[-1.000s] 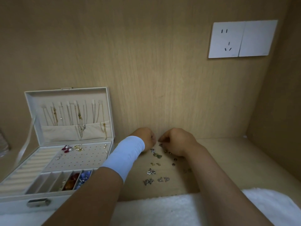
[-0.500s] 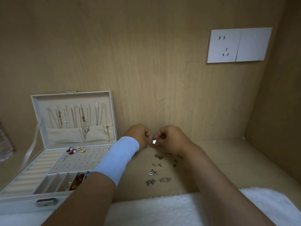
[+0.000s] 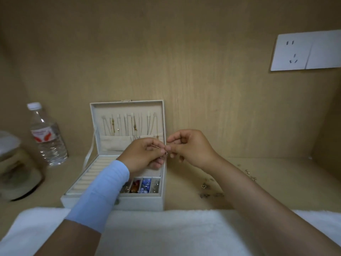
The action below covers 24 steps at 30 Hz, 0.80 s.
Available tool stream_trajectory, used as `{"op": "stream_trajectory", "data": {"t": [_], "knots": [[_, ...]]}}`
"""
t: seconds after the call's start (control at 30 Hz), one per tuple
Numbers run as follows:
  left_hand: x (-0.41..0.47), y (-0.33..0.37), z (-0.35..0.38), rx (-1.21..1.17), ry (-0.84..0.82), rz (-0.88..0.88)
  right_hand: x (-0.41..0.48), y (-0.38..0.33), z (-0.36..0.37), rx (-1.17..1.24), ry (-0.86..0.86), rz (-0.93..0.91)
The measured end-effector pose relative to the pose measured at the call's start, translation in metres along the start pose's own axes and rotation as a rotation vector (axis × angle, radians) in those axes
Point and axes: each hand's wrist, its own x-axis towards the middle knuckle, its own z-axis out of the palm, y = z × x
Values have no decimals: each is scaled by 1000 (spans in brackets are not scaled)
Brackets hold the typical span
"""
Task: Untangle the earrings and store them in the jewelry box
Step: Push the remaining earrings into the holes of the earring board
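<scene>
The white jewelry box stands open, its lid upright with chains hanging inside and small compartments along the front. My left hand and my right hand meet above the box's right side, both pinching a small silver earring between the fingertips. Several loose earrings lie scattered on the wooden surface to the right of the box, partly hidden by my right forearm.
A clear water bottle stands left of the box and a round jar sits at the far left edge. A white fluffy cloth covers the front. A wall socket is at the upper right.
Both hands lifted an earring off the pile and carried it left to above the box. The view swung left, bringing the bottle and jar into sight.
</scene>
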Motion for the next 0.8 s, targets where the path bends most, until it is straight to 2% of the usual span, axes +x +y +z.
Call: {"op": "stream_trajectory", "data": {"t": [0.27, 0.43, 0.6, 0.73, 0.8], "knots": [[-36, -9, -39, -93, 64, 2, -15, -17, 44, 153, -5, 22], [-50, -14, -56, -127, 87, 35, -18, -24, 66, 105, -39, 76], [-58, -23, -80, -95, 151, 53, -14, -29, 84, -116, -194, 65], [-61, -25, -101, -38, 327, 130, -7, -28, 101, -506, -324, -47], [-62, -27, -107, -16, 341, 137, -7, -30, 110, -610, -374, -43]]}}
